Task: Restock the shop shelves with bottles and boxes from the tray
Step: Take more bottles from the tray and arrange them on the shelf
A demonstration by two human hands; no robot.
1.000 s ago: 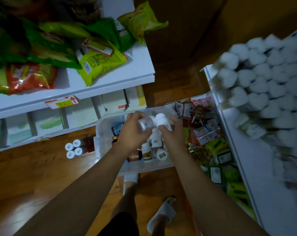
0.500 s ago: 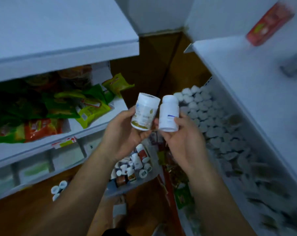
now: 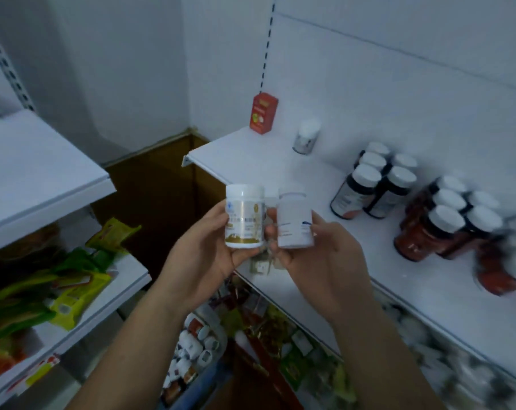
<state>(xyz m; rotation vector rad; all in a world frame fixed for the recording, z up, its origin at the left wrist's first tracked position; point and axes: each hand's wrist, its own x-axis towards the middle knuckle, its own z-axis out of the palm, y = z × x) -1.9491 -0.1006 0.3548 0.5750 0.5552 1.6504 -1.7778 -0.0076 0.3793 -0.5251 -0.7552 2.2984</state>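
The jar [image 3: 244,220] is white, with a silver band and gold print at its foot; the bottle [image 3: 293,221] at its three o'clock is plain white with a small blue mark. The shelf [image 3: 250,161] is white. At twelve o'clock, a red box [image 3: 262,113]; at three, dark bottles [image 3: 376,184] and red-brown bottles [image 3: 422,238], all white-capped. At eight, green and yellow packets [image 3: 73,294].

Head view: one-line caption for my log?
The left hand grips a gold-labelled white bottle, the right hand a plain white bottle, before a white shelf with a red box and dark white-capped bottles.
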